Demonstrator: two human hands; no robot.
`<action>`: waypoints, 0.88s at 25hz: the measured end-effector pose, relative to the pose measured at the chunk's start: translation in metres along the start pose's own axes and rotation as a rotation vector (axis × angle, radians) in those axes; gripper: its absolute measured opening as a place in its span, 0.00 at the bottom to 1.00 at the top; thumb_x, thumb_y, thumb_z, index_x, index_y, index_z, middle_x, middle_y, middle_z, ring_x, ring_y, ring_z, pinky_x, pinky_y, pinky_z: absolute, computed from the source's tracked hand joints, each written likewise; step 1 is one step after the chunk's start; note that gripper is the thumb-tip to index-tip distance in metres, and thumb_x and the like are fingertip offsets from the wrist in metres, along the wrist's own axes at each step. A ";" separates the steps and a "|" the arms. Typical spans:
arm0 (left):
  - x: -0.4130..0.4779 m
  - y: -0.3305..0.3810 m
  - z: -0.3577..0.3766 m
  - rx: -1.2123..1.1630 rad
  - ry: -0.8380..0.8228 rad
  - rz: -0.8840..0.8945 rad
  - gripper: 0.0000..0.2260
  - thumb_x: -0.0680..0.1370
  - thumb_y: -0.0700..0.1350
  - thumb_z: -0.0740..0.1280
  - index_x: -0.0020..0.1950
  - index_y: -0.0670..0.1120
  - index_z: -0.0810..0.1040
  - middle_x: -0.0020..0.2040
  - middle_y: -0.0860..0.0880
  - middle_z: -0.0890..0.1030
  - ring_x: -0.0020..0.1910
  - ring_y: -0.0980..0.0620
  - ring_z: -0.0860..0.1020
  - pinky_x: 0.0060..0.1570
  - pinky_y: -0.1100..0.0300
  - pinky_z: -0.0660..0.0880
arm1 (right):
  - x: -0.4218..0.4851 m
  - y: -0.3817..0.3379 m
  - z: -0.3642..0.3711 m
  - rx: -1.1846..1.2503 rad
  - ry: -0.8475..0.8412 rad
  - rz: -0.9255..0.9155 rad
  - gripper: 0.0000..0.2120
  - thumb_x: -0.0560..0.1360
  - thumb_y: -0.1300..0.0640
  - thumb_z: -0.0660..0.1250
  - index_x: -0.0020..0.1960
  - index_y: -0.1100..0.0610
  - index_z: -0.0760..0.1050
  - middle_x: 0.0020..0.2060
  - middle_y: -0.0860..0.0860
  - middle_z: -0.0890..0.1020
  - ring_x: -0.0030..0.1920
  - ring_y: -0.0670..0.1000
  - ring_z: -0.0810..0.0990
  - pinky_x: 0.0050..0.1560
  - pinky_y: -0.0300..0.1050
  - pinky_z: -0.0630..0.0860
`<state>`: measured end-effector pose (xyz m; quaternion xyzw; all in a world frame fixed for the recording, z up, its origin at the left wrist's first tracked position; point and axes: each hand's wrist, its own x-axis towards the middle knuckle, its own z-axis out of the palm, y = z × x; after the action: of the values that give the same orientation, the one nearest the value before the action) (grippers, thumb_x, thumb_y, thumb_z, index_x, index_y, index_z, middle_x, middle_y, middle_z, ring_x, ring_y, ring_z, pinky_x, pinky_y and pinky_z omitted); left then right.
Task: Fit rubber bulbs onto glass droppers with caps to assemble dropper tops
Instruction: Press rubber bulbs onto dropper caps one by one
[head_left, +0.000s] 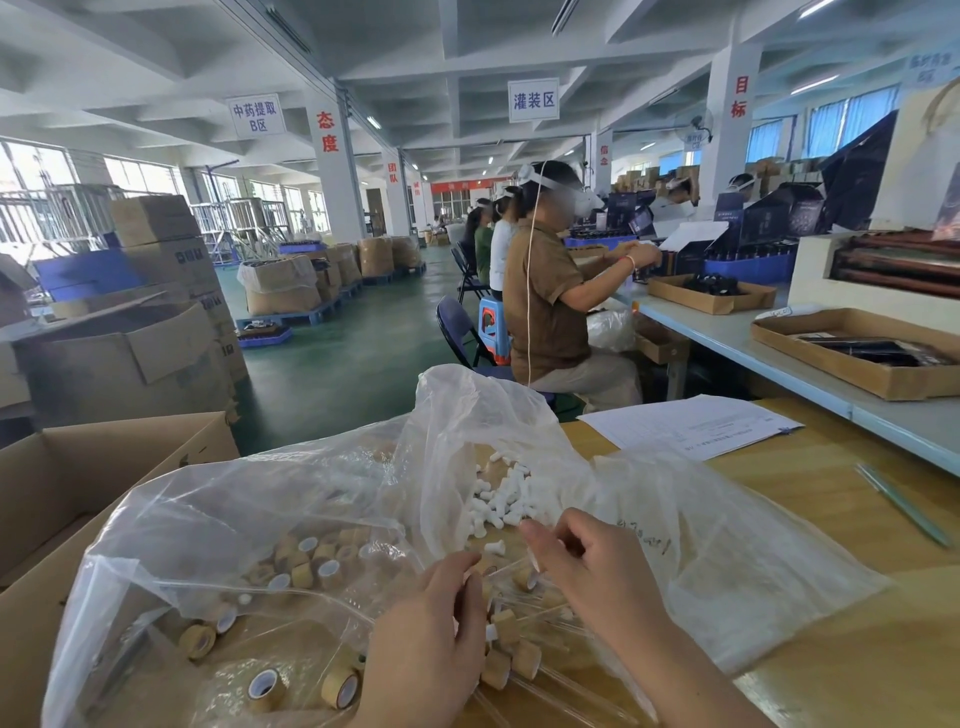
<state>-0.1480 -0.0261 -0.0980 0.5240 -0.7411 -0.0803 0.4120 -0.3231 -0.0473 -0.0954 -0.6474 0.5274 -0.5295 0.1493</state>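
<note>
Head view: bulbs (501, 501) and caps (311, 564) lie loose — much seems left. Right grip (587, 574) pinches a capped dropper (525, 578); left grip (431, 626) curled, hold unclear.

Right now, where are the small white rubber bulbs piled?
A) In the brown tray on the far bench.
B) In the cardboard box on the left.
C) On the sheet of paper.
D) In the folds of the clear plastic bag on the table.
D: the white bulbs lie heaped in the crumpled clear plastic bag, short of the sheet of paper.
</note>
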 end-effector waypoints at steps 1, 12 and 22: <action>0.000 0.000 0.000 0.035 0.005 0.031 0.10 0.77 0.45 0.65 0.57 0.52 0.79 0.33 0.59 0.73 0.29 0.61 0.71 0.32 0.70 0.66 | 0.000 0.000 -0.001 -0.022 0.001 -0.012 0.22 0.69 0.29 0.59 0.27 0.45 0.70 0.21 0.41 0.73 0.22 0.43 0.70 0.27 0.32 0.66; -0.005 0.007 -0.004 -0.054 -0.197 0.156 0.31 0.69 0.65 0.62 0.68 0.66 0.53 0.40 0.70 0.73 0.33 0.65 0.75 0.29 0.72 0.66 | -0.008 -0.005 0.019 0.205 -0.271 0.052 0.39 0.67 0.23 0.59 0.34 0.62 0.75 0.24 0.57 0.70 0.26 0.48 0.69 0.31 0.44 0.67; -0.001 -0.002 -0.001 0.042 -0.170 0.108 0.25 0.67 0.76 0.40 0.63 0.73 0.53 0.44 0.70 0.74 0.49 0.64 0.75 0.30 0.73 0.66 | -0.006 -0.013 0.013 0.341 -0.502 0.154 0.31 0.73 0.33 0.62 0.42 0.64 0.75 0.27 0.53 0.70 0.28 0.50 0.70 0.30 0.37 0.64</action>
<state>-0.1452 -0.0255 -0.0991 0.4831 -0.8020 -0.0865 0.3405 -0.3046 -0.0421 -0.0941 -0.6818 0.4251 -0.4210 0.4211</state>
